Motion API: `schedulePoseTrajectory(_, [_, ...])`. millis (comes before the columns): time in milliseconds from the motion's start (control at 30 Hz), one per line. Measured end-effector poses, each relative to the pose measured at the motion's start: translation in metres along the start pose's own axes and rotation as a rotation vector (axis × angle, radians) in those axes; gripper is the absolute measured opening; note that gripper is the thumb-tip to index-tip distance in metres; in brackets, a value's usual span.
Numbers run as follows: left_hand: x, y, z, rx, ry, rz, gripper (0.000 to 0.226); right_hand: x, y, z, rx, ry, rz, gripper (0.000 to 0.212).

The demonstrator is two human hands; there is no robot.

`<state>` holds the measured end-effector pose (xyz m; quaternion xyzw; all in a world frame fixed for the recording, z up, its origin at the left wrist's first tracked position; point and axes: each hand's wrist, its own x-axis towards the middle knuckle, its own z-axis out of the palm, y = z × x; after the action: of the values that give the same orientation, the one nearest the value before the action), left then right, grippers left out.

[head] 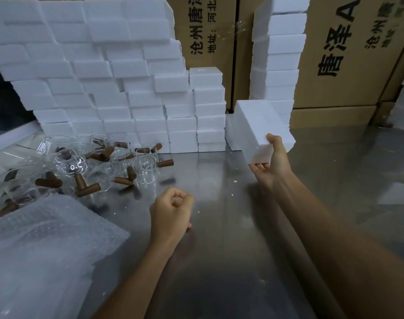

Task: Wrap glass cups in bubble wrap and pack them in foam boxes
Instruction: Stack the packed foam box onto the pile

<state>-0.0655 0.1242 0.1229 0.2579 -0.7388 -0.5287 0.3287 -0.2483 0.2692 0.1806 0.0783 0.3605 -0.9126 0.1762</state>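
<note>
Bubble wrap (42, 256) is lying in a loose stack at 8 o'clock, nearest the viewer, on the steel desk (231, 261). Beyond it, at 10 o'clock, glass cups (81, 162) with brown wooden handles are crowding together, some upright and some tipped, none wrapped as far as can be seen.

The left hand (171, 212) is hovering over the desk centre with its fingers clenched, holding nothing. The right hand (271, 161) is grasping one foam box (260, 132) at 1 o'clock, thumb on the near face and fingers curling under the lower corner; the box is tilting and sitting just in front of a tall foam column (278, 56).

Hazards, as judgements:
- The column is leaning slightly; a knock from the held box could be toppling it.
- The grip is covering one corner only, so the box could be slipping or crumbling; white crumbs are already dotting the desk.
- The cups are touching one another, so a careless reach could be chipping glass or rolling a cup.

Containers: the held box is showing closed faces only; its contents cannot be told. The stacked foam boxes (104, 88) at 11 o'clock are likewise appearing closed.
</note>
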Motion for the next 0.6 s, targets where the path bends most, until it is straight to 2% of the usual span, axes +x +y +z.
schedulePoseTrajectory(100, [0.0, 0.0, 0.001, 0.01, 0.001, 0.013, 0.019, 0.009, 0.001, 0.004, -0.027, 0.034, -0.016, 0.07])
schedulePoseTrajectory(267, [0.001, 0.002, 0.001, 0.011, 0.012, 0.024, 0.019, 0.019, 0.005, 0.011, -0.077, 0.082, -0.018, 0.078])
schedulePoseTrajectory(467, [0.001, 0.002, 0.002, 0.016, 0.003, 0.038, 0.021, 0.025, 0.005, 0.028, -0.073, 0.109, -0.029, 0.073])
schedulePoseTrajectory(600, [0.0, 0.003, 0.001, 0.024, 0.003, 0.055, 0.021, 0.029, -0.003, 0.049, -0.133, 0.108, 0.027, 0.066])
